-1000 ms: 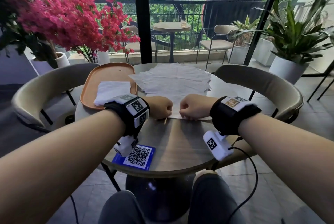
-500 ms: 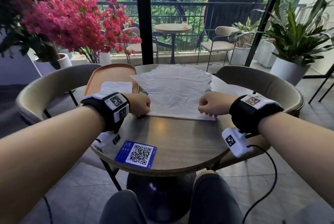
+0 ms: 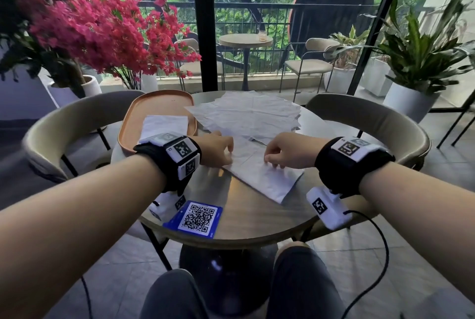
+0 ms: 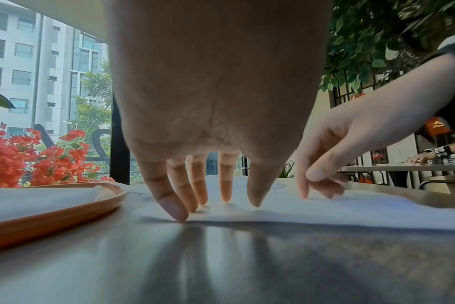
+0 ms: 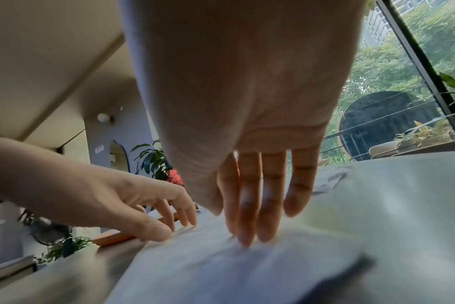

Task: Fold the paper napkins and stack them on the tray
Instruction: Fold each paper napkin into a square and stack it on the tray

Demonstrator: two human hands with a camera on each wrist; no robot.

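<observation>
Nearest me on the round table (image 3: 246,218) sits a blue QR-code card (image 3: 195,218), text too tiny to read. Both hands, left hand (image 3: 216,149) and right hand (image 3: 288,149), press straightened fingertips onto a folded napkin (image 3: 267,177). Behind: the loose napkin pile (image 3: 246,113), and the orange tray (image 3: 159,105) holding one folded napkin.
</observation>
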